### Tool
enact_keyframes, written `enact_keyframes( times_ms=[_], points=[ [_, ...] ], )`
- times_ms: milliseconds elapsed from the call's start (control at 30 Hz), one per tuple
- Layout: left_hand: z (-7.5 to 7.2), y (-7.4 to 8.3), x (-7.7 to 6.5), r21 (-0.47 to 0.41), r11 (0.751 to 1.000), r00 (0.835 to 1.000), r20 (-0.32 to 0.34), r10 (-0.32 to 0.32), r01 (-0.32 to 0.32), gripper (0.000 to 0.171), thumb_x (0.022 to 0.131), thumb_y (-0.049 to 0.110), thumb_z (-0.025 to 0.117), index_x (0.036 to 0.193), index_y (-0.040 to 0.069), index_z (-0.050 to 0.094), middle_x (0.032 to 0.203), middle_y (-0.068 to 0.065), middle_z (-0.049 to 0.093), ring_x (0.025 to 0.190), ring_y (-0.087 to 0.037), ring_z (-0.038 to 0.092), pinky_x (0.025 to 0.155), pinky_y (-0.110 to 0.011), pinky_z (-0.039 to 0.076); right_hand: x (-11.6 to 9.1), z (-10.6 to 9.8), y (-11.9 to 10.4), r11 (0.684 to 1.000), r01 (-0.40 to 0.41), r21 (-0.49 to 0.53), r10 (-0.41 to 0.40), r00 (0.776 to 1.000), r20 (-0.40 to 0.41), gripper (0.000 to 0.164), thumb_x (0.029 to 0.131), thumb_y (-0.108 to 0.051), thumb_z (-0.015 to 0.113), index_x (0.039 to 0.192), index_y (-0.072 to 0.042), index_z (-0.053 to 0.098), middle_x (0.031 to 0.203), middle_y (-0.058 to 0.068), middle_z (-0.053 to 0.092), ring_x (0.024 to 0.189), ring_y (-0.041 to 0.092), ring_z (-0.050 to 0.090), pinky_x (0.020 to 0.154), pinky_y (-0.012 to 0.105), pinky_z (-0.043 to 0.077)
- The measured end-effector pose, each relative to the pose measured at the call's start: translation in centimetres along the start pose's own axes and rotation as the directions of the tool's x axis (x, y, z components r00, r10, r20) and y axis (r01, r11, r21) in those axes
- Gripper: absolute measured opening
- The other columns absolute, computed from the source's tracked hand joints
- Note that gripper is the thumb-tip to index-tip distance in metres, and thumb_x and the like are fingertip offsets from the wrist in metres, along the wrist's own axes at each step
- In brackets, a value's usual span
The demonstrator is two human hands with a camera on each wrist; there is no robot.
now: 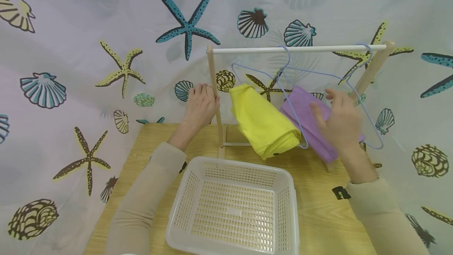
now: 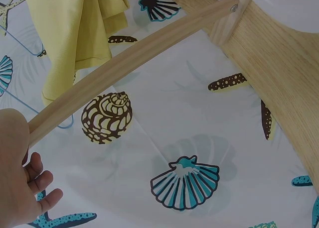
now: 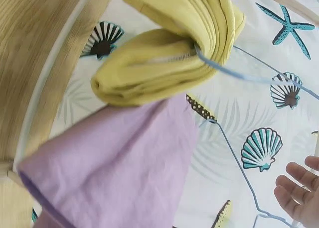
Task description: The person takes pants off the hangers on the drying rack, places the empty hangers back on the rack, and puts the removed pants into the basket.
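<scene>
A yellow folded garment [image 1: 263,123] hangs over a blue wire hanger [image 1: 288,101] on the clothes rack's white rail [image 1: 247,50]. A purple garment [image 1: 308,121] hangs on another blue hanger [image 1: 371,129] just behind it, at the right. My left hand [image 1: 202,105] holds the rack's left wooden post [image 1: 216,89]; in the left wrist view, the post passes between the thumb side and the bent fingers [image 2: 42,180]. In front of the purple garment, my right hand [image 1: 339,119] is raised with spread, slightly blurred fingers. Nothing is between those fingers [image 3: 299,175] in the right wrist view.
A white plastic basket [image 1: 231,163] with slotted walls stands on the wooden table [image 1: 322,204] before the rack. The rack's right post [image 1: 373,68] rises beyond my right hand. A curtain [image 1: 78,101] printed with shells and starfish surrounds the table.
</scene>
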State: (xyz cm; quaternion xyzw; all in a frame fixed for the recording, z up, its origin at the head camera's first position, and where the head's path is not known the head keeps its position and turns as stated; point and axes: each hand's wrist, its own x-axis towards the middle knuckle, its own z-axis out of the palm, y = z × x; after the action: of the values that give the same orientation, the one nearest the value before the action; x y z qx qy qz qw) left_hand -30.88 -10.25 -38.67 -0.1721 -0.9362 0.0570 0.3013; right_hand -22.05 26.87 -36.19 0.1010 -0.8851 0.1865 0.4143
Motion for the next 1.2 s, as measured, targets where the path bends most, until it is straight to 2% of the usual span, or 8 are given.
enact_keyframes(
  times_ms=[133,267,400,533,667,767,1033,1200],
  points=[
    [0.0,0.0,0.0,-0.004,1.000,1.000,-0.005,-0.004,0.004,0.034,0.101,0.036,0.045,0.101,0.002,0.050,0.091,-0.012,0.053,0.089,-0.029,0.046,0.075,-0.038,0.040,-0.6,1.3,-0.9,0.995,-0.066,0.071,0.062,0.996,0.061,0.060,0.095,-0.048,0.053,0.128,0.002,0.052,0.112,0.022,0.061,0.099,0.038,0.056,0.074,0.051,0.046],
    [0.0,0.1,0.0,-0.011,1.000,1.000,-0.011,-0.007,0.007,0.034,0.100,0.035,0.049,0.100,0.001,0.050,0.091,-0.012,0.053,0.088,-0.029,0.045,0.075,-0.038,0.039,-1.1,2.4,-1.8,0.991,-0.123,0.054,0.115,0.985,0.131,0.060,0.096,-0.048,0.053,0.130,0.001,0.050,0.114,0.020,0.059,0.097,0.036,0.057,0.067,0.049,0.048],
    [0.0,0.1,0.0,-0.010,1.000,1.000,-0.017,-0.009,0.009,0.034,0.100,0.035,0.048,0.099,0.001,0.050,0.090,-0.012,0.053,0.087,-0.029,0.046,0.073,-0.038,0.039,-1.4,3.2,-2.6,0.990,-0.142,0.015,0.138,0.979,0.152,0.060,0.096,-0.050,0.051,0.129,0.000,0.051,0.111,0.018,0.061,0.090,0.035,0.059,0.057,0.047,0.047],
    [-0.1,0.1,0.0,-0.001,1.000,1.000,-0.011,-0.008,0.008,0.035,0.101,0.036,0.045,0.099,0.002,0.050,0.090,-0.011,0.053,0.087,-0.029,0.045,0.073,-0.038,0.039,-1.5,3.7,-3.3,0.989,-0.151,0.005,0.147,0.971,0.189,0.058,0.097,-0.050,0.049,0.128,-0.002,0.051,0.109,0.016,0.063,0.091,0.035,0.061,0.057,0.049,0.048],
    [-0.1,0.1,0.1,0.003,1.000,1.000,-0.013,-0.006,0.006,0.035,0.101,0.036,0.043,0.099,0.001,0.050,0.089,-0.011,0.053,0.086,-0.029,0.046,0.073,-0.038,0.038,-1.6,4.2,-3.7,0.987,-0.163,-0.005,0.160,0.961,0.224,0.057,0.097,-0.051,0.048,0.126,-0.002,0.052,0.101,0.015,0.064,0.083,0.034,0.061,0.057,0.049,0.048],
    [-0.1,0.1,0.1,-0.002,1.000,1.000,-0.017,-0.007,0.007,0.035,0.100,0.036,0.046,0.099,0.001,0.051,0.089,-0.011,0.053,0.086,-0.029,0.046,0.073,-0.038,0.038,-1.7,4.7,-3.7,0.986,-0.165,-0.002,0.161,0.959,0.233,0.058,0.098,-0.052,0.046,0.125,-0.001,0.053,0.097,0.015,0.063,0.078,0.033,0.060,0.057,0.049,0.048],
    [0.1,0.1,0.0,0.010,1.000,1.000,-0.003,-0.009,0.009,0.036,0.101,0.036,0.042,0.100,0.002,0.051,0.089,-0.011,0.053,0.087,-0.029,0.046,0.073,-0.038,0.039,-1.9,5.8,-4.0,0.985,-0.172,-0.009,0.169,0.961,0.221,0.056,0.100,-0.052,0.040,0.123,-0.004,0.056,0.105,0.018,0.065,0.080,0.041,0.063,0.059,0.054,0.049],
    [-0.1,0.1,0.0,0.008,1.000,1.000,0.007,-0.014,0.014,0.036,0.101,0.037,0.043,0.101,0.002,0.051,0.090,-0.011,0.054,0.088,-0.029,0.047,0.074,-0.039,0.040,-1.9,6.3,-3.9,0.985,-0.169,-0.021,0.170,0.966,0.195,0.051,0.101,-0.048,0.042,0.118,-0.003,0.058,0.098,0.017,0.066,0.067,0.039,0.062,0.052,0.050,0.045]
  ],
)
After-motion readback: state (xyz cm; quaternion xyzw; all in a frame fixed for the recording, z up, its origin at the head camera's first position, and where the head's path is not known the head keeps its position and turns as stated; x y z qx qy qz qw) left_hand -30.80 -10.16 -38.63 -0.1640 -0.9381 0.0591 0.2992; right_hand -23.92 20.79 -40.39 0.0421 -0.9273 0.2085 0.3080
